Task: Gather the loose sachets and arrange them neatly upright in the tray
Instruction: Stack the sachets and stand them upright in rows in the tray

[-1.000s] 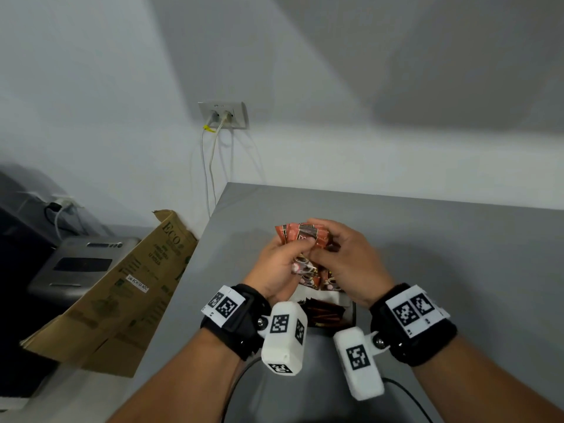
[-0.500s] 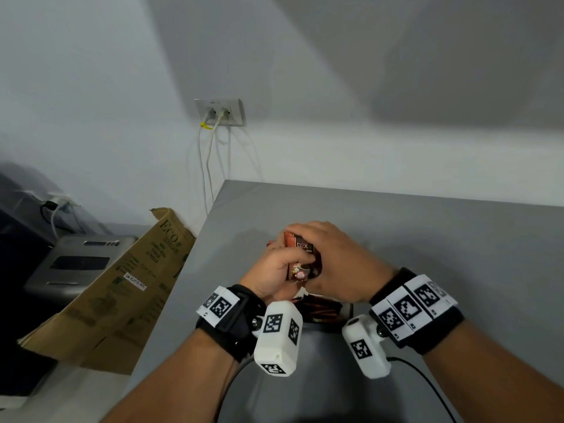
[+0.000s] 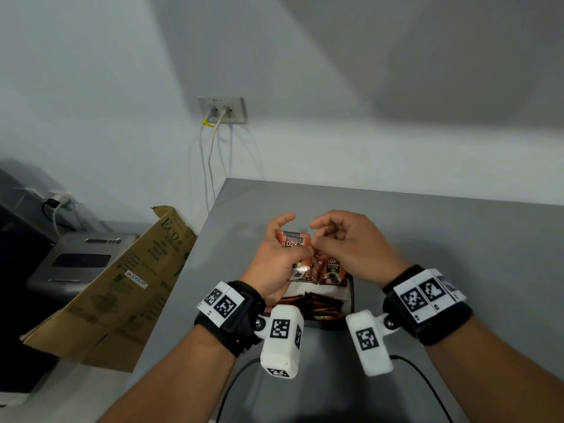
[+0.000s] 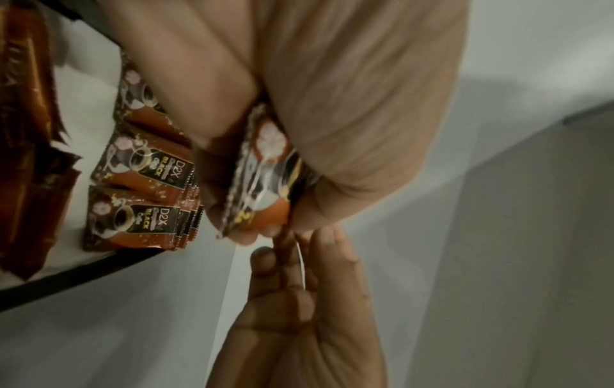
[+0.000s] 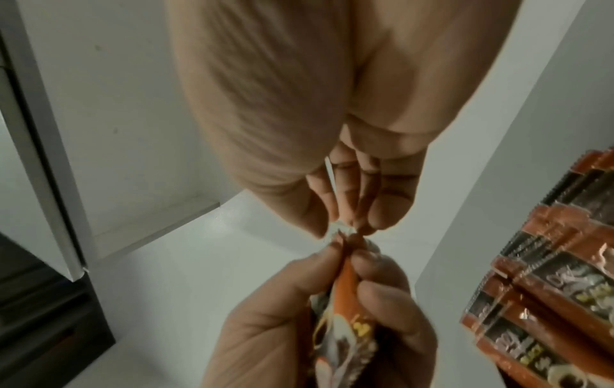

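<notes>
My left hand point(image 3: 282, 254) grips an orange D2X coffee sachet point(image 3: 293, 242) upright, just above the back of the black-rimmed tray point(image 3: 351, 293). My right hand point(image 3: 323, 239) is beside it, and its fingertips point(image 5: 345, 225) pinch the sachet's top edge point(image 5: 345, 278). The left wrist view shows the held sachet point(image 4: 265, 170) against my left palm, with the right hand point(image 4: 299, 302) meeting it. Several matching sachets point(image 3: 332, 270) stand upright in a row in the tray point(image 4: 83, 265). Dark brown sachets point(image 3: 317, 303) fill the tray's near part.
The tray sits on a grey table point(image 3: 457, 254) near its left edge. A cardboard sheet point(image 3: 122, 285) leans against that edge, with a grey machine point(image 3: 76, 261) behind it. A wall socket point(image 3: 221, 109) with cables is on the white wall. Black cables point(image 3: 235, 377) trail below my wrists.
My right hand, which covered the sachet half a second ago, has drawn back to the right and now pinches only its top edge. The left hand still holds the sachet.
</notes>
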`<move>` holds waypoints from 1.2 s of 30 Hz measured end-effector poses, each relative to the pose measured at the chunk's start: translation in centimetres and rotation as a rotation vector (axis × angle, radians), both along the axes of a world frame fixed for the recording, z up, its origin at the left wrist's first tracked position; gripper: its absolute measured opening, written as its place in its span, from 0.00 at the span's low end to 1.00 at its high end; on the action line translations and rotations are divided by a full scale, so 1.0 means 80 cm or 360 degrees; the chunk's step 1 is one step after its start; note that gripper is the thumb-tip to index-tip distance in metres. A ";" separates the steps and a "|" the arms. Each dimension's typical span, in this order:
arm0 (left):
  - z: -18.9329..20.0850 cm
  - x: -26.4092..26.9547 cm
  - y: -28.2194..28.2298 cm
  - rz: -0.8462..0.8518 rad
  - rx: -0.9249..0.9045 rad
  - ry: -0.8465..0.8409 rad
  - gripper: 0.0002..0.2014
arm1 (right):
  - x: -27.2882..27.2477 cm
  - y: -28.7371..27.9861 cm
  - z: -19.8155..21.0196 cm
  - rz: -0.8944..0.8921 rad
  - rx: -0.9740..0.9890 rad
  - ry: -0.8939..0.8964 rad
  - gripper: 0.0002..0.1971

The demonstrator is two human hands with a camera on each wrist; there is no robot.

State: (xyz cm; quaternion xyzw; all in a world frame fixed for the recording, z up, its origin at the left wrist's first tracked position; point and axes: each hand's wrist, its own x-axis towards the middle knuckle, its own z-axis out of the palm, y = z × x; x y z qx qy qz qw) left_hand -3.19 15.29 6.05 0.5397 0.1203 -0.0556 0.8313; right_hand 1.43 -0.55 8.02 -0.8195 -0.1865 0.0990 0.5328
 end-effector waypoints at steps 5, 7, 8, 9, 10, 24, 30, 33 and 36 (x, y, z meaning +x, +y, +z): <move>0.001 0.000 -0.005 -0.0081 0.0018 -0.0101 0.42 | -0.003 0.007 0.003 0.0055 0.0051 0.0061 0.06; -0.003 0.001 -0.005 -0.0107 0.0039 -0.0111 0.45 | -0.003 0.008 0.006 0.0116 -0.0054 0.0017 0.04; -0.004 0.000 -0.003 -0.0100 0.0052 -0.0110 0.46 | -0.001 0.007 0.008 0.0129 -0.0122 -0.0036 0.04; -0.005 0.000 -0.001 -0.0073 0.0072 -0.0095 0.46 | 0.003 0.005 0.010 0.0100 -0.0172 -0.0098 0.05; -0.006 0.001 0.003 -0.0018 0.0097 -0.0069 0.45 | 0.010 0.000 0.011 0.0025 -0.0197 -0.0145 0.05; -0.041 -0.012 0.054 0.0214 0.0527 0.0178 0.23 | 0.037 -0.033 -0.109 0.0011 -0.1076 -0.0080 0.08; -0.045 -0.015 0.055 0.0175 0.0575 0.0223 0.19 | 0.043 -0.032 -0.131 -0.0071 -0.1095 -0.0183 0.07; -0.046 -0.015 0.055 0.0139 0.0583 0.0222 0.20 | 0.043 -0.033 -0.138 -0.0085 -0.1091 -0.0242 0.07; -0.044 -0.013 0.054 0.0095 0.0559 0.0242 0.22 | 0.041 -0.037 -0.137 -0.0101 -0.1083 -0.0296 0.07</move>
